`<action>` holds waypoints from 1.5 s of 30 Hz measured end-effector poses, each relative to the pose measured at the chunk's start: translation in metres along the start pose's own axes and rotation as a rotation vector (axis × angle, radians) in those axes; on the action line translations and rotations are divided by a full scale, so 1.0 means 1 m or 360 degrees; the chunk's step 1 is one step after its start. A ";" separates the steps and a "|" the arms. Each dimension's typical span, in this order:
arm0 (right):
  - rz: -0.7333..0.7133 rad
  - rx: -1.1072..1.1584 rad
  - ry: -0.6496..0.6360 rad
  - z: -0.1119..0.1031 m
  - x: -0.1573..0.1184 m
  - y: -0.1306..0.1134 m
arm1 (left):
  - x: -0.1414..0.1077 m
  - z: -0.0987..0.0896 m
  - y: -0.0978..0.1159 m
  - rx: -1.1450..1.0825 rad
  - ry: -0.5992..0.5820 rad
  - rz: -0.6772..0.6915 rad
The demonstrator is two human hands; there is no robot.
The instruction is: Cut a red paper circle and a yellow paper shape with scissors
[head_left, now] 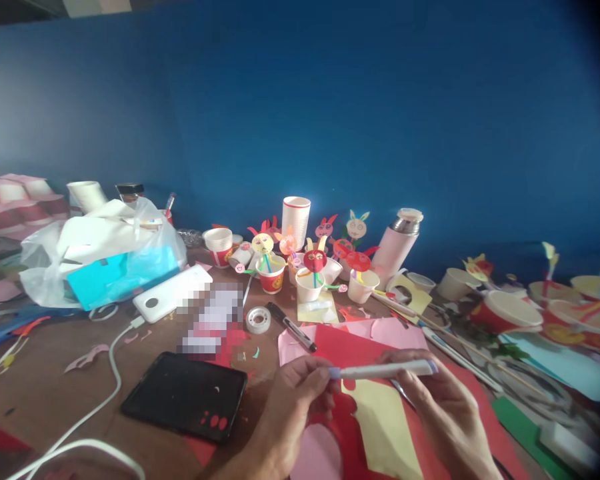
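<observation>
Both my hands hold a white marker pen (387, 369) level above the paper sheets. My left hand (293, 393) pinches its blue-capped left end. My right hand (440, 403) grips the barrel at the right end. Under them lie a red sheet (353, 350), a pink sheet (400, 331) and a yellow cut piece (383, 427). Behind the sheets stand several paper cups with paper animal faces on straws (314, 267).
A black tablet (185, 395) lies at the left with a white cable (113, 373) beside it. A tape roll (258, 320), a black marker (293, 327), a white power bank (173, 293), a plastic bag (100, 257), a pink flask (397, 247) and a cup stack (296, 220) stand behind.
</observation>
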State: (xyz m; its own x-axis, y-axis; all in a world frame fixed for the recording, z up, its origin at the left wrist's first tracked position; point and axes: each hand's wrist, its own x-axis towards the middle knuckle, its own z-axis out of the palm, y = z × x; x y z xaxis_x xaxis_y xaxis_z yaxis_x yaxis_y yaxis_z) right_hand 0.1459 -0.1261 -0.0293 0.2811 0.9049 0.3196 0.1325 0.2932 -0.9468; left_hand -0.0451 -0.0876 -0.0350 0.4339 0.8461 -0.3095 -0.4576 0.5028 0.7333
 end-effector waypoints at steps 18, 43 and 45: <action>0.0028 -0.0044 0.0120 0.003 -0.005 0.002 | -0.001 0.001 0.002 0.0030 -0.0011 0.0065; 0.0520 0.0405 0.0103 0.018 -0.008 0.016 | -0.007 0.003 0.003 0.0571 -0.0028 0.0204; 0.0476 0.0430 0.0079 0.014 0.000 0.011 | -0.006 0.001 0.004 0.0716 -0.0005 0.0285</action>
State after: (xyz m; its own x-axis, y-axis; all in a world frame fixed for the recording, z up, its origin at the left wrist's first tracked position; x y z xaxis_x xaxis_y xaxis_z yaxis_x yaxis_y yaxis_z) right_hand 0.1336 -0.1188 -0.0406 0.3159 0.9485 0.0234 -0.2148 0.0955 -0.9720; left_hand -0.0488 -0.0909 -0.0295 0.3816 0.9115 -0.1533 -0.1445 0.2227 0.9641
